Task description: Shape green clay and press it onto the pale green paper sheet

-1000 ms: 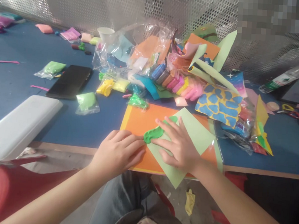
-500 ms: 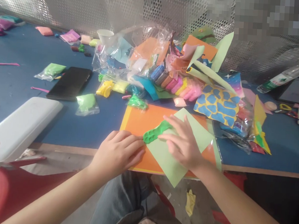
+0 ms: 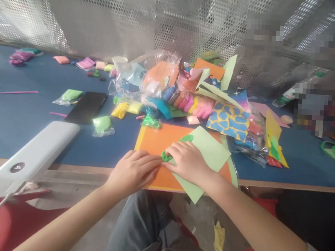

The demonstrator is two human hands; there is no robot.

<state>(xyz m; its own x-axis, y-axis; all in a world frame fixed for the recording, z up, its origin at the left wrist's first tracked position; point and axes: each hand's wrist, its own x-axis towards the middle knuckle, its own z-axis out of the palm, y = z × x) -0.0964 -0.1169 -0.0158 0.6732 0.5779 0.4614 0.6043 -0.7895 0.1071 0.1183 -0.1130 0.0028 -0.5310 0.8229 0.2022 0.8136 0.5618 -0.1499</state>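
Green modeling clay (image 3: 167, 156) now mostly under right hand (image 3: 186, 162) (ends showing).

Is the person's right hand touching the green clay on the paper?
Touching: the head view shows the right hand lying over the green modelling clay, covering its middle, with the clay showing on either side of the hand.

Green clay (image 3: 167, 156) mostly hidden under right hand (image 3: 188, 164); far-right clutter (image 3: 317, 112) blurred.

Green clay (image 3: 167, 156) sits on orange card (image 3: 152, 141); yellow paper (image 3: 228, 121) bears blue blotches.
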